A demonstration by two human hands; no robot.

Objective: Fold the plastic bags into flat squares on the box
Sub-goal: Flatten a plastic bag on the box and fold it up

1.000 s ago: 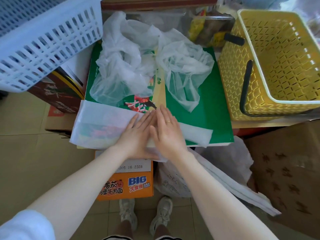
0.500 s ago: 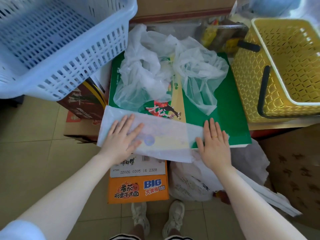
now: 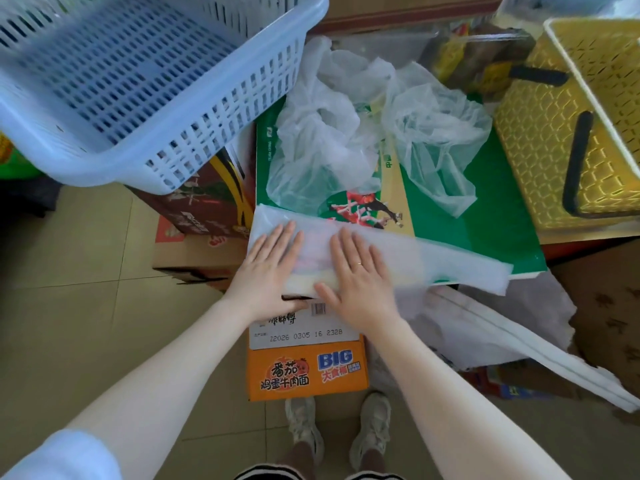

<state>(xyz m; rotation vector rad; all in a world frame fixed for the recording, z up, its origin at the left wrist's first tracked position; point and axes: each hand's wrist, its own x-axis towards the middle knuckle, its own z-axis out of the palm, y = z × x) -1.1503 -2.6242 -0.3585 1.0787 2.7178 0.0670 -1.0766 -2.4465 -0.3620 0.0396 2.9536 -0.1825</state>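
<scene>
A flattened translucent plastic bag (image 3: 446, 259) lies as a long strip along the near edge of the green box (image 3: 491, 220). My left hand (image 3: 268, 268) presses flat on the strip's left end, fingers straight. Just right of it, my right hand (image 3: 356, 271), with a ring on one finger, also presses flat on the strip. Two crumpled clear plastic bags (image 3: 332, 133) (image 3: 436, 140) lie heaped on the far half of the box.
A blue slotted basket (image 3: 138, 81) overhangs at the upper left. A yellow basket (image 3: 568, 116) with black handles stands at the right. An orange noodle carton (image 3: 308, 368) sits below the box, with white bags (image 3: 485, 327) beside it and brown cartons around.
The hands swept apart along the strip, then my right hand slid back left toward my left hand. Both now press near the strip's left part.
</scene>
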